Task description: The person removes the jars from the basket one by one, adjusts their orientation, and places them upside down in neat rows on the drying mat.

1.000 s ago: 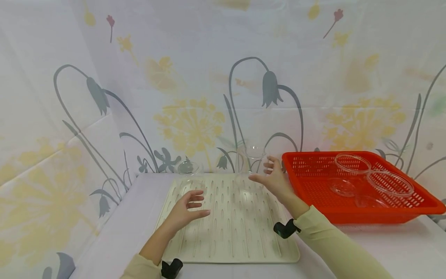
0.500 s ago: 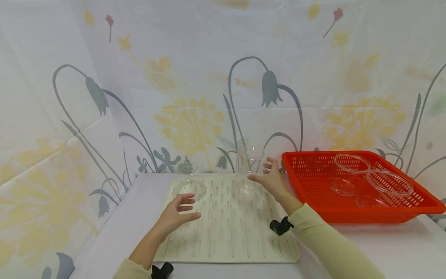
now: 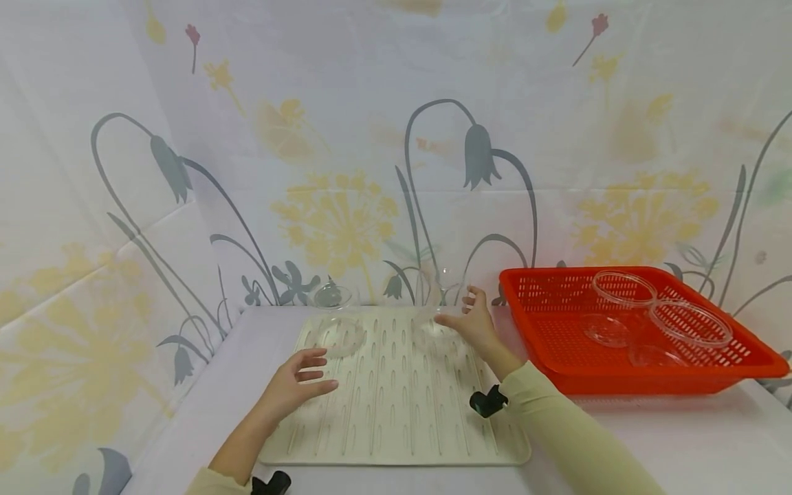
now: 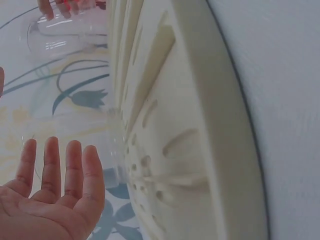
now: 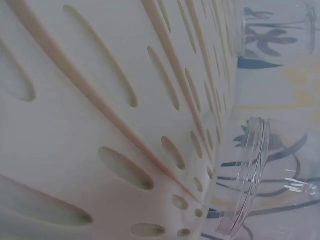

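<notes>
My right hand [image 3: 473, 323] grips the side of a clear jar [image 3: 433, 335] over the back of the cream draining mat [image 3: 390, 412]. In the right wrist view, the jar's ridged rim [image 5: 252, 172] is turned toward the mat and looks tilted. Another clear jar [image 3: 339, 340] stands mouth down at the mat's back left. My left hand [image 3: 293, 385] hovers over the mat's left edge, in front of that jar and apart from it. Its fingers [image 4: 52, 165] are spread and relaxed, with nothing in them.
On the right, a red plastic basket [image 3: 557, 381] holds several clear jars, among them one with its round rim [image 3: 689, 323] facing up. A white cloth covers the table [image 3: 198, 405]. Behind it hangs a flower-patterned curtain [image 3: 383, 137].
My left hand has drawn back down and to the left, away from the standing jar. My right hand and its jar have shifted slightly left and lower.
</notes>
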Action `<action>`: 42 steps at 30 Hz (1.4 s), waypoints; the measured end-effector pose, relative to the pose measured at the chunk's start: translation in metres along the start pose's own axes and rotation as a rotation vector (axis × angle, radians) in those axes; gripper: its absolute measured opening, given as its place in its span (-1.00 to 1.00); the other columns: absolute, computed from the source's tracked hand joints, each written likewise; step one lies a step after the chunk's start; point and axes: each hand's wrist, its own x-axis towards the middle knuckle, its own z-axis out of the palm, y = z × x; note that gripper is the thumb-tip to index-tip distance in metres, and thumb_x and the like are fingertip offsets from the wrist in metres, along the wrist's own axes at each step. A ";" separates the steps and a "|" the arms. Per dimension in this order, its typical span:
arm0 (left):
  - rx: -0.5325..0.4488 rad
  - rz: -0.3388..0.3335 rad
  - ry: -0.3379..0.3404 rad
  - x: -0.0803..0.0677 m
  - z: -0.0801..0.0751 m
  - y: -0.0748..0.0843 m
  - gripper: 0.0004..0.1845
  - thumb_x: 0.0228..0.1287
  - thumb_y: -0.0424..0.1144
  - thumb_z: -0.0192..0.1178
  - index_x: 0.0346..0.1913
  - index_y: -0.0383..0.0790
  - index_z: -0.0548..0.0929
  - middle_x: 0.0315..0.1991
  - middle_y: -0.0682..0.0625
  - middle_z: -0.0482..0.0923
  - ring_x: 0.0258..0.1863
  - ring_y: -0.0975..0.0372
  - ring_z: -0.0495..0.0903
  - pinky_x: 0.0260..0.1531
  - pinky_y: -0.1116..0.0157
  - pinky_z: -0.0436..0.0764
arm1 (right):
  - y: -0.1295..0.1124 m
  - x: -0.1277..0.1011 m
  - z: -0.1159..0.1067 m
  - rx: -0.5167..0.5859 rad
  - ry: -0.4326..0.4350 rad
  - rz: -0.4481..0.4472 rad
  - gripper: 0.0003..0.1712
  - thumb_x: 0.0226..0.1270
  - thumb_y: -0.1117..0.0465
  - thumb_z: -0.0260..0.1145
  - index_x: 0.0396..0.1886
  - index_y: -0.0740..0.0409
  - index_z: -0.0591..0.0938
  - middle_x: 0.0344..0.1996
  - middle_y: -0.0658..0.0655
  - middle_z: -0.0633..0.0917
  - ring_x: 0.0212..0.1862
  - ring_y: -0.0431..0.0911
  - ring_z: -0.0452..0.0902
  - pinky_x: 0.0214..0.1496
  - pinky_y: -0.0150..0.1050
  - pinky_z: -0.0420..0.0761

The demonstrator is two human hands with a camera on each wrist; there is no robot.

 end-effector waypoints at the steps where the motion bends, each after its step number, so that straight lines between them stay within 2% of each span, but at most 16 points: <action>1: -0.001 -0.002 0.005 0.000 -0.002 -0.001 -0.30 0.02 -0.21 0.40 0.25 -0.24 0.38 0.14 -0.23 0.39 0.10 -0.07 0.42 -0.05 0.07 0.52 | 0.001 0.001 0.001 -0.002 -0.001 -0.002 0.12 -0.01 0.24 0.50 0.40 0.20 -0.04 0.31 0.36 0.18 0.29 0.21 0.13 0.24 0.09 0.27; 14: 0.070 -0.066 0.061 -0.010 -0.029 -0.012 -0.30 0.06 -0.16 0.38 0.27 -0.26 0.34 0.17 -0.23 0.37 0.13 -0.09 0.40 -0.01 0.06 0.50 | 0.013 0.006 0.005 0.011 -0.048 0.026 0.09 0.00 0.31 0.47 0.36 0.20 -0.08 0.32 0.36 0.12 0.32 0.22 0.07 0.27 0.13 0.21; 20: 0.097 -0.088 0.094 -0.012 -0.037 -0.019 -0.29 0.05 -0.18 0.38 0.25 -0.31 0.34 0.15 -0.29 0.38 0.10 -0.11 0.41 -0.04 0.09 0.52 | 0.017 0.008 0.005 0.004 -0.080 0.010 0.10 0.02 0.33 0.46 0.37 0.18 -0.11 0.33 0.34 0.08 0.34 0.23 0.02 0.27 0.15 0.19; 27: 0.094 -0.141 0.102 -0.017 -0.044 -0.028 -0.29 0.07 -0.22 0.37 0.25 -0.37 0.31 0.15 -0.35 0.34 0.11 -0.18 0.38 -0.06 0.07 0.53 | 0.019 0.008 0.003 -0.018 -0.101 0.028 0.09 0.03 0.27 0.47 0.35 0.15 -0.11 0.32 0.35 0.09 0.33 0.23 0.04 0.27 0.14 0.19; 32: 0.072 -0.156 0.098 -0.017 -0.046 -0.033 -0.29 0.06 -0.26 0.37 0.25 -0.39 0.30 0.16 -0.38 0.32 0.11 -0.19 0.37 -0.10 0.09 0.55 | 0.018 0.003 -0.003 -0.024 -0.101 0.059 0.09 0.04 0.24 0.46 0.36 0.16 -0.11 0.30 0.38 0.11 0.30 0.26 0.07 0.25 0.16 0.21; 42: 0.103 -0.217 0.095 -0.014 -0.049 -0.039 -0.30 -0.01 -0.40 0.36 0.22 -0.46 0.31 0.10 -0.43 0.34 0.02 -0.15 0.45 -0.20 0.10 0.57 | 0.010 -0.006 -0.013 -0.010 -0.098 0.063 0.07 0.06 0.24 0.45 0.37 0.19 -0.09 0.29 0.40 0.14 0.29 0.30 0.10 0.21 0.17 0.27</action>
